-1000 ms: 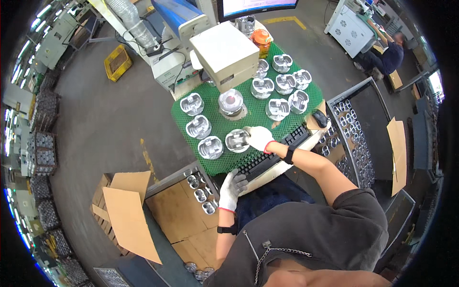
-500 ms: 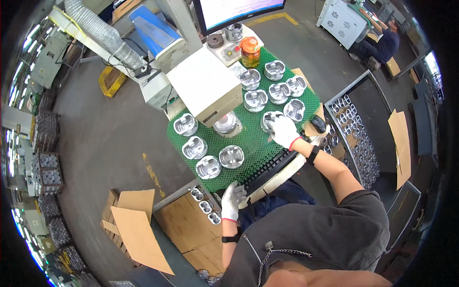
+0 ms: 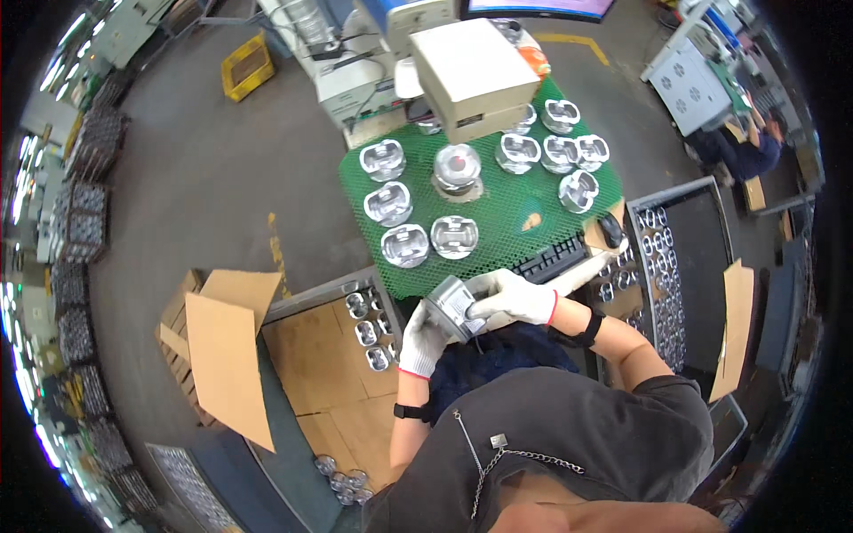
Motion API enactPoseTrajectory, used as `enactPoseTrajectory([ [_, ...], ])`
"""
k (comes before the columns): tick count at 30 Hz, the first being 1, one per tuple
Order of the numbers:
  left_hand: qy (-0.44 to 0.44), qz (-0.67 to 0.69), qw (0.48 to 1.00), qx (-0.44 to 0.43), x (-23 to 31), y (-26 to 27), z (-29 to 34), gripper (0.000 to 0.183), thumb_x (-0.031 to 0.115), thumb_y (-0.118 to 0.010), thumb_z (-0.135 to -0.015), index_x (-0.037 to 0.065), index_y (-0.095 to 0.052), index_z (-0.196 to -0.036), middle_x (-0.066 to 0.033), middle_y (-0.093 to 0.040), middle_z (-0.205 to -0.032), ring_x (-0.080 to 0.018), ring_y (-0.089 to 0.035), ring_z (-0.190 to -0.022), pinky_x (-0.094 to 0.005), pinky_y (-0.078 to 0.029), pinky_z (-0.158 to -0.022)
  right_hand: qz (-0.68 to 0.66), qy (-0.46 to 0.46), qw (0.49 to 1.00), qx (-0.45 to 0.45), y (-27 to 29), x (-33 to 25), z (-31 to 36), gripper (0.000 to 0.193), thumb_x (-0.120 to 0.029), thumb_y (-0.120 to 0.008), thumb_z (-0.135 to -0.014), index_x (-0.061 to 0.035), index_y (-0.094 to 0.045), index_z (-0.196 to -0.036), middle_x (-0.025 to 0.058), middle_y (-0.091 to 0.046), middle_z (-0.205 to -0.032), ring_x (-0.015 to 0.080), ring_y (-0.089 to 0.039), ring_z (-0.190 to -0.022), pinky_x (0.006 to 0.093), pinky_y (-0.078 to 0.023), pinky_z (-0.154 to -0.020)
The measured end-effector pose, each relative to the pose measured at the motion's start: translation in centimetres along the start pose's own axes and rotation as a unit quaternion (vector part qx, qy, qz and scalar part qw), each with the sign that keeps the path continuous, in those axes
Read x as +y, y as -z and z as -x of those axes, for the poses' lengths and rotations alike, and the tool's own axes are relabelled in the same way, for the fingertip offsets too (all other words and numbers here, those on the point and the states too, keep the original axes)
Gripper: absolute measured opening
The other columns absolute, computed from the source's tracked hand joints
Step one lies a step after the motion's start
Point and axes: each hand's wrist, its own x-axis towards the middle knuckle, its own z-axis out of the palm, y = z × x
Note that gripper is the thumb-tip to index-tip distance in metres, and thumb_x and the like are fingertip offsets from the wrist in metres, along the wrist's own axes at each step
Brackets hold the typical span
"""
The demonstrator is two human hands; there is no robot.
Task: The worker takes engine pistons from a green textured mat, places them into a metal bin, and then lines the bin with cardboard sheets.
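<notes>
Piston (image 3: pixel 450 306) — earlier on the green mat (image 3: pixel 508 197) — now tilts, grasped by left fingers (image 3: pixel 417 322) and right fingers (image 3: pixel 486 287).

One wide fisheye view, head-worn, faces steeply down; the white-gloved left hand (image 3: pixel 421 344) and white-gloved right hand (image 3: pixel 518 298) lie near; the green-mesh-covered table (image 3: pixel 508 197) farther.

Ahead of our hands (image 3: pixel 517 298) we have a bare lane over the green worktop (image 3: pixel 520 194), between the near-left pair of pistons (image 3: pixel 454 237) and the lone right-hand piston (image 3: pixel 578 192). The keyboard (image 3: pixel 549 258) borders the near edge; farther back, the round fixture (image 3: pixel 457 171), overhanging white box (image 3: pixel 475 75) and clustered pistons (image 3: pixel 560 154) block us.
</notes>
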Motion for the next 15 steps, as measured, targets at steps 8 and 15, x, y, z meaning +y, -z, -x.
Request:
enactPoseTrajectory([
  [8,-0.052,0.114,0.99,0.072,3.4,-5.5,3.0,0.062,0.046,-0.06,-0.087,0.013,-0.046,-0.138,-0.011,-0.049,-0.14,-0.0326,-0.045,-0.13,-0.0564,-0.036,-0.107,0.175,0.036,0.984,0.025,-0.3,-2.6,-2.5,0.049,-0.022,-0.067,-0.082,-0.0021,-0.058,-0.126,0.0128,-0.067,-0.107,0.0235,-0.067,-0.094,0.0351,-0.052,-0.084],
  [15,0.006,-0.06,0.997,-0.046,3.1,-7.7,-1.6,0.04,0.033,-0.056,-0.096,0.004,-0.056,-0.125,-0.0084,-0.064,-0.116,-0.0214,-0.064,-0.104,-0.0389,-0.054,-0.089,0.606,0.34,0.719,0.017,0.8,-7.7,-0.2,0.068,-0.028,-0.078,-0.061,-0.0123,-0.054,-0.123,0.0181,-0.053,-0.124,0.0354,-0.057,-0.112,0.0437,-0.05,-0.088],
])
